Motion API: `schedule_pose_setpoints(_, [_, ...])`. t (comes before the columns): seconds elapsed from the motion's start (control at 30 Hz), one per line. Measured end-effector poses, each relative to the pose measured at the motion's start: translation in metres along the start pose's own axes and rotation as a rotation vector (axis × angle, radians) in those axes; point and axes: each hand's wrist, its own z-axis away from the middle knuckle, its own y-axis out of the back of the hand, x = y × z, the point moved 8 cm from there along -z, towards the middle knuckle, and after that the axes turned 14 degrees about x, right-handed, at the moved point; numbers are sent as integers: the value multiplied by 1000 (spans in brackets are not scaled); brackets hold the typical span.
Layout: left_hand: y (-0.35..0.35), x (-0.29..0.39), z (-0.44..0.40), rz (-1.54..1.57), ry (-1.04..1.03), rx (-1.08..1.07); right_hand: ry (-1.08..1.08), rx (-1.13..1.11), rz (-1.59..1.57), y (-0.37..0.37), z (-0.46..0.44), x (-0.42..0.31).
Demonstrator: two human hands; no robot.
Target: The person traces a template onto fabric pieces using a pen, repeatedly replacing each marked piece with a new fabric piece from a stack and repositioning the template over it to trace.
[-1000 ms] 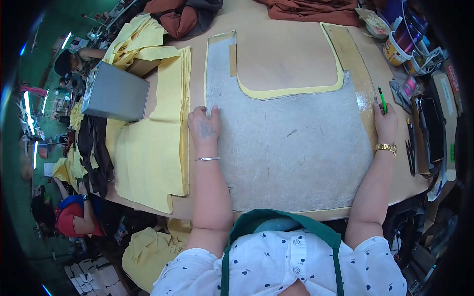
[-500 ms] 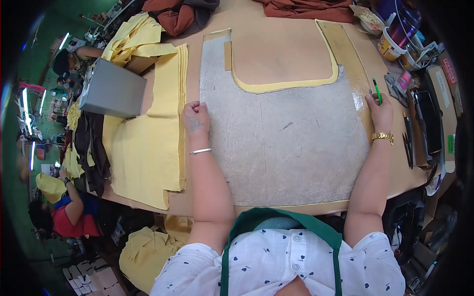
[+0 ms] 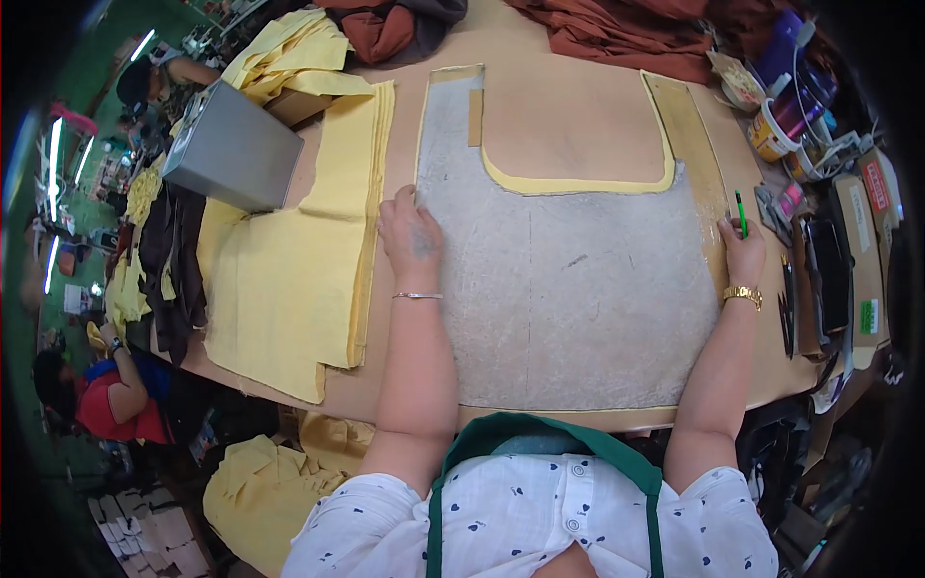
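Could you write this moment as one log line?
left hand: at left edge of grey template | right hand: holding green pencil | yellow cloth: stacked, left of template

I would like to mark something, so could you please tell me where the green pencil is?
In the head view, the green pencil is on the right, held in the right hand by the grey pattern template.

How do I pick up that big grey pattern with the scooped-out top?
Hold the grey pattern by its two side edges, coming from left and right, probably just below the scoop. It lies flat and wide, so the edges look easiest to pinch.
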Motion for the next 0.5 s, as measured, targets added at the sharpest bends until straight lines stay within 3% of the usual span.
schedule_pose_setpoints(0.13, [-2,1,4,-17,16,-73,16,7,35,-1,-1,2])
schedule_pose_setpoints(0.5, [0,-2,2,-2,43,-23,-24,22,-25,2,1,0])
